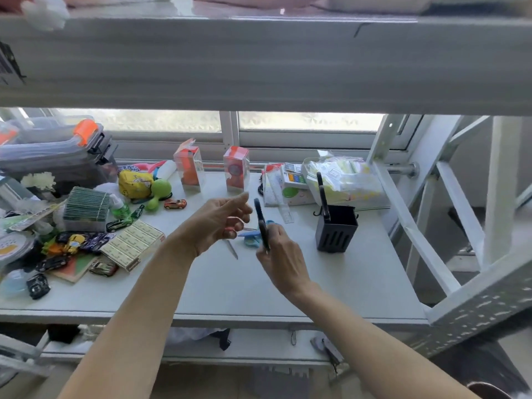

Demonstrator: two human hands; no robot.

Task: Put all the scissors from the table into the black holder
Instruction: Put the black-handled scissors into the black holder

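Head view: the right hand (pixel 277 251) is clamped on black-handled scissors (pixel 262 223), held upright with the handles on top, seemingly so the blades can drop into the black holder (pixel 335 228) to its right — where one black-handled pair (pixel 322 194) already stands. The left hand (pixel 221 223) hovers with fingers loosely apart, gripping nothing. Blue scissors (pixel 253 239) and an orange-handled pair (pixel 231 240) lie on the table (pixel 230 283) beneath the hands.

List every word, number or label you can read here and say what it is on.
None can be read.
Label on the upper shelf edge: dark print, blurred.
Flat boxes: printed panels, too small.
Clear cartons: graphics only, no legible words.
Ruler: marks too fine.
Packets behind the holder: print blurred.
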